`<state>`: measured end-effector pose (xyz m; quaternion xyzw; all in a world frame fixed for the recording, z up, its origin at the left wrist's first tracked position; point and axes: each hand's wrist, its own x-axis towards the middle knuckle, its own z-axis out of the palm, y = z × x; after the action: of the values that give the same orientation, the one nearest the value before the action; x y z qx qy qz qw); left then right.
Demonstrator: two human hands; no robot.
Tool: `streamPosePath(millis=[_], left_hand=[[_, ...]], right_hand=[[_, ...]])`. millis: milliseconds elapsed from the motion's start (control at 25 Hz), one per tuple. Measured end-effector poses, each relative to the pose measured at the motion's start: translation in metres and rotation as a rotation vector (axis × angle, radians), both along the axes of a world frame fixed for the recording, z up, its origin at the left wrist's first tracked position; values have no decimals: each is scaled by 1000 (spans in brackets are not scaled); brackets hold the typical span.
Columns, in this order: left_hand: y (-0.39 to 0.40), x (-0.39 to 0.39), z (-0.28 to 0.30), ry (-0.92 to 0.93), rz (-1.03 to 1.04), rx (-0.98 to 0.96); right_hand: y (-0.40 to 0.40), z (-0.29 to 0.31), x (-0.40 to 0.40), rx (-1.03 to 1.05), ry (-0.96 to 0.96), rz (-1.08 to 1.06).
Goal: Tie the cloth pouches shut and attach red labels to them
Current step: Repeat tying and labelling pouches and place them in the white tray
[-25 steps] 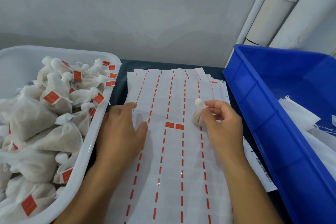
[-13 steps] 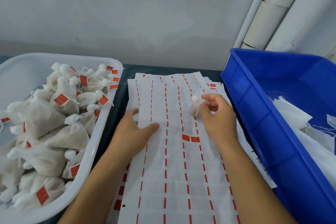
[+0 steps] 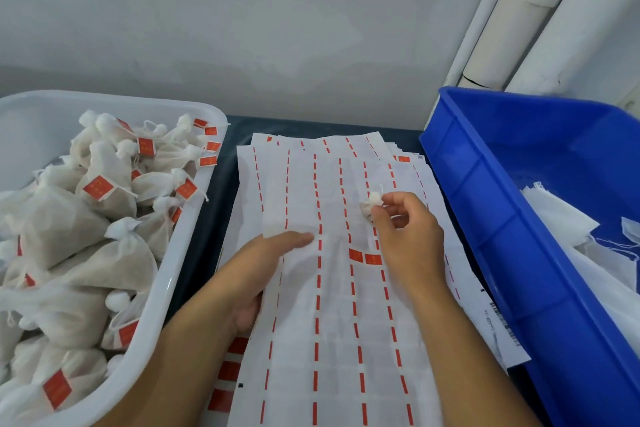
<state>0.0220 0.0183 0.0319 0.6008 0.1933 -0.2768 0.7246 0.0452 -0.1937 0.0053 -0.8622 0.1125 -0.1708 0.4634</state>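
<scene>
Left hand [image 3: 258, 274] grips the edge of the top label sheet [image 3: 332, 340], thumb on top. Right hand [image 3: 407, 236] pinches a small tied pouch [image 3: 370, 206] over the sheet, just beyond two remaining red labels [image 3: 364, 257]. Labelling step, I'd say: next peel one, stick it on; finished pouches sit in the white tub [image 3: 194, 253].

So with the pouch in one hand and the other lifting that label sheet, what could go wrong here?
The right hand pinches the small pouch only at its neck, so it might slip or loosen.

The left hand is lifting the top backing sheet; its two remaining red labels could crease or catch.

The sheet stack lies loose, so sheets underneath may shift.
</scene>
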Motion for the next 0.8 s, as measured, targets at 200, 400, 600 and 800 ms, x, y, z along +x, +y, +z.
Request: streamPosePath(millis=[200,400,600,800], left_hand=[[-28,-6,-12,-199,-15,149],[-32,-9,-17,-261,14,278],[-26,-9,-15,-215,-3,233],[-26,-10,-10,-152,-13,147]], right_hand=[[0,-5,-3,36,-13,-14],[-5,-2,-6,38,-73,-64],[-14,5,-8,-14,-50,-61],[-12,18,-18,-201,-84,-13]])
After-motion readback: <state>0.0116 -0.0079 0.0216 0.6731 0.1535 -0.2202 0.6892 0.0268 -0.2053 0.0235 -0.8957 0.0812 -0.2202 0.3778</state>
